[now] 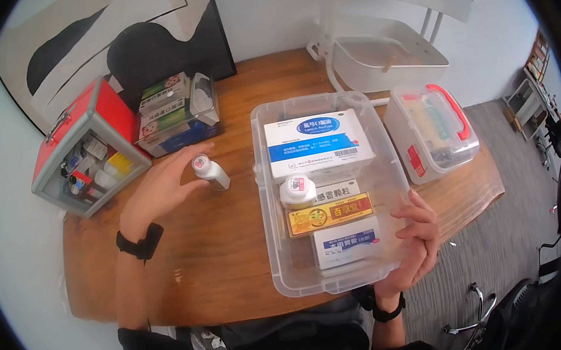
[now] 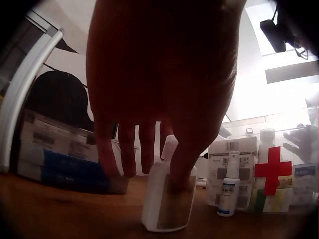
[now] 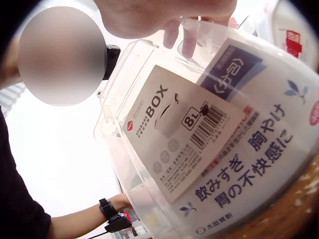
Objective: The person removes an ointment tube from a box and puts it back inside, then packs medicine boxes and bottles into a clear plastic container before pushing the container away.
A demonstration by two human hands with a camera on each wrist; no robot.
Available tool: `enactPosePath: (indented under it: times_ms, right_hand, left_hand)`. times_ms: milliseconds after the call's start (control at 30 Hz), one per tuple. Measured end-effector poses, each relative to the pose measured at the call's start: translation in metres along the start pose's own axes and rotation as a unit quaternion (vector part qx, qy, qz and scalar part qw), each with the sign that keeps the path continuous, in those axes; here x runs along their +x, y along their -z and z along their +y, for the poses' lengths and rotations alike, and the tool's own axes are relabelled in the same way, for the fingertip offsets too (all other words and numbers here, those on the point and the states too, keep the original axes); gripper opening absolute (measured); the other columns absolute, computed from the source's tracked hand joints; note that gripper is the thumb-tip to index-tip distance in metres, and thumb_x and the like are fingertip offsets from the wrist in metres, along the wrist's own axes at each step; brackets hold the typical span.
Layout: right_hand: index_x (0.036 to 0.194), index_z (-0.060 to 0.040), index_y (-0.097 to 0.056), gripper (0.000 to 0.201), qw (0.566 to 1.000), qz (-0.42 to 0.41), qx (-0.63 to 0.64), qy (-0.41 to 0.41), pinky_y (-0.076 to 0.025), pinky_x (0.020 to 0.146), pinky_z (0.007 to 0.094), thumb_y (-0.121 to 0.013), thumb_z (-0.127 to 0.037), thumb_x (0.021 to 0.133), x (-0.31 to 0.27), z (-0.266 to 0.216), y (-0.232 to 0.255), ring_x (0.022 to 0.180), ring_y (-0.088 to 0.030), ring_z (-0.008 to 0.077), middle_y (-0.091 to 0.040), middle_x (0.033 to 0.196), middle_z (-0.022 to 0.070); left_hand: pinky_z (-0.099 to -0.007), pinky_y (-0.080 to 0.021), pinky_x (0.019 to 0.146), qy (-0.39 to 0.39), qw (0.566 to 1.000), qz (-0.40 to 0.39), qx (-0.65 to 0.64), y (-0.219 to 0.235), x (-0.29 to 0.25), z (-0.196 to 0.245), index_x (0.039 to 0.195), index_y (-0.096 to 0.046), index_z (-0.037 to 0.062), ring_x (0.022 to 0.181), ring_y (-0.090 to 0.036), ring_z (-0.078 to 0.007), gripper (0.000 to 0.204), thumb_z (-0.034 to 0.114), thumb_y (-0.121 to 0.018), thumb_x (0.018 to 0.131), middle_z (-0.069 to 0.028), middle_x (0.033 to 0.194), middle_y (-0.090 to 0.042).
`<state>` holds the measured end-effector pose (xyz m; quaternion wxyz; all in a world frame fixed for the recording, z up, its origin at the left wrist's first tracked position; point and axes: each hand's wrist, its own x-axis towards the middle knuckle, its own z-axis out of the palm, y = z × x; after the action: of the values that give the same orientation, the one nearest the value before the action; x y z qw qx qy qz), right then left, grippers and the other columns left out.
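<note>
Left hand (image 1: 162, 189) pinches small white bottle (image 1: 211, 172), upright on desk (image 1: 209, 267), just left of clear bin (image 1: 263, 193). Right hand (image 1: 416, 240) curls over bin's right rim, steadying. Best approach, I reckon: grip bottle at body, keep upright, clear near wall cleanly.

A red case (image 1: 84, 151) with a clear front stands at the left of the wooden table (image 1: 221, 275), small items packed inside. Just right of it, upper left of centre, stacked medicine boxes (image 1: 171, 112) sit in a clear holder. At upper right rests a clear lidded box with a red handle (image 1: 436, 130), and behind it a white rack (image 1: 383, 58)
</note>
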<state>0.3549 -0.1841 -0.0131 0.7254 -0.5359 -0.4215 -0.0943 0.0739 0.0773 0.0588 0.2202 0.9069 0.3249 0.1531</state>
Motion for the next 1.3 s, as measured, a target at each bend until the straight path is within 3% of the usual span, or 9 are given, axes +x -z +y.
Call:
enactPosePath:
  times_ms: [133, 200, 433, 533, 667, 800, 867, 1000, 1300]
  right_hand:
    - [0.082, -0.0072, -0.054, 0.025, 1.0, -0.01, -0.006, -0.004, -0.038, 0.114, 0.0504, -0.036, -0.016, 0.097, 0.0, -0.001, 0.003, 0.13, -0.058, 0.0359, -0.072, 0.103, 0.0176]
    - [0.082, -0.0067, -0.054, 0.025, 1.0, -0.005, 0.005, -0.008, -0.038, 0.114, 0.0503, -0.036, -0.015, 0.097, 0.0, -0.002, 0.001, 0.13, -0.058, 0.0366, -0.073, 0.102, 0.0183]
    - [0.082, -0.0069, -0.055, 0.026, 1.0, 0.002, 0.009, -0.007, -0.038, 0.114, 0.0503, -0.036, -0.015, 0.097, 0.001, -0.003, 0.0, 0.13, -0.058, 0.036, -0.073, 0.102, 0.0181]
    - [0.082, -0.0079, -0.056, 0.026, 1.0, -0.001, -0.002, -0.004, -0.038, 0.113, 0.0498, -0.036, -0.016, 0.098, 0.002, -0.003, 0.002, 0.13, -0.058, 0.0347, -0.073, 0.103, 0.0175]
    - [0.082, -0.0086, -0.057, 0.027, 1.0, -0.004, -0.001, 0.001, -0.039, 0.113, 0.049, -0.037, -0.017, 0.098, 0.0, 0.0, 0.001, 0.13, -0.059, 0.0341, -0.074, 0.104, 0.0164]
    - [0.083, -0.0083, -0.057, 0.026, 1.0, 0.007, 0.021, -0.001, -0.039, 0.112, 0.0491, -0.038, -0.017, 0.099, -0.001, 0.002, 0.0, 0.131, -0.059, 0.0345, -0.074, 0.104, 0.0157]
    - [0.083, -0.0081, -0.057, 0.026, 1.0, 0.003, 0.013, -0.001, -0.039, 0.112, 0.0493, -0.038, -0.015, 0.099, 0.0, -0.001, 0.0, 0.13, -0.059, 0.0347, -0.074, 0.104, 0.0158]
    - [0.084, -0.0076, -0.058, 0.026, 1.0, -0.02, -0.007, 0.006, -0.039, 0.112, 0.0493, -0.037, -0.011, 0.098, 0.002, -0.002, 0.005, 0.13, -0.059, 0.0352, -0.074, 0.105, 0.0159]
    - [0.084, -0.0068, -0.061, 0.026, 0.999, -0.031, -0.009, -0.01, -0.04, 0.112, 0.0476, -0.038, -0.006, 0.097, 0.004, -0.006, 0.007, 0.13, -0.059, 0.0354, -0.075, 0.105, 0.0168]
  left_hand:
    - [-0.0397, -0.051, 0.1, 0.018, 1.0, -0.003, -0.013, -0.001, 0.001, 0.014, 0.152, -0.054, 0.0218, 0.12, -0.064, -0.0332, 0.065, 0.011, -0.077, 0.091, -0.0123, 0.133, -0.066]
    - [-0.0369, -0.049, 0.108, 0.027, 0.999, -0.027, -0.01, -0.006, 0.001, 0.01, 0.154, -0.052, 0.0142, 0.126, -0.061, -0.0289, 0.069, 0.005, -0.077, 0.09, -0.0117, 0.147, -0.061]
    - [-0.036, -0.048, 0.107, 0.026, 0.999, 0.032, -0.025, -0.025, -0.004, 0.012, 0.151, -0.054, 0.0115, 0.126, -0.061, -0.0286, 0.063, 0.003, -0.074, 0.093, -0.0152, 0.148, -0.06]
    - [-0.0356, -0.048, 0.107, 0.043, 0.995, 0.092, -0.021, -0.014, -0.005, 0.034, 0.152, -0.053, 0.0124, 0.127, -0.062, -0.0262, 0.063, 0.001, -0.073, 0.093, -0.0136, 0.15, -0.059]
    - [-0.0389, -0.055, 0.099, -0.079, 0.94, 0.332, -0.011, 0.018, -0.014, 0.111, 0.149, -0.055, 0.0084, 0.12, -0.064, -0.0232, 0.066, -0.007, -0.073, 0.087, -0.0102, 0.145, -0.062]
    - [-0.0351, -0.06, 0.09, -0.319, 0.925, 0.198, -0.058, 0.013, 0.01, 0.156, 0.139, -0.058, 0.0052, 0.112, -0.069, -0.025, 0.061, 0.008, -0.083, 0.084, -0.0119, 0.143, -0.063]
    - [-0.0371, -0.057, 0.083, -0.263, 0.96, 0.077, 0.061, 0.004, 0.019, 0.182, 0.133, -0.061, 0.0057, 0.102, -0.07, -0.0276, 0.059, 0.007, -0.085, 0.079, -0.0143, 0.13, -0.068]
    - [-0.0409, -0.048, 0.086, -0.292, 0.942, 0.032, 0.161, -0.038, 0.047, 0.184, 0.121, -0.063, 0.0052, 0.1, -0.063, -0.0291, 0.045, 0.016, -0.082, 0.082, -0.0116, 0.107, -0.067]
    - [-0.0401, -0.046, 0.089, -0.228, 0.948, -0.009, 0.22, -0.064, 0.052, 0.186, 0.112, -0.061, 0.002, 0.105, -0.057, -0.0297, 0.037, 0.02, -0.079, 0.086, -0.0124, 0.106, -0.06]
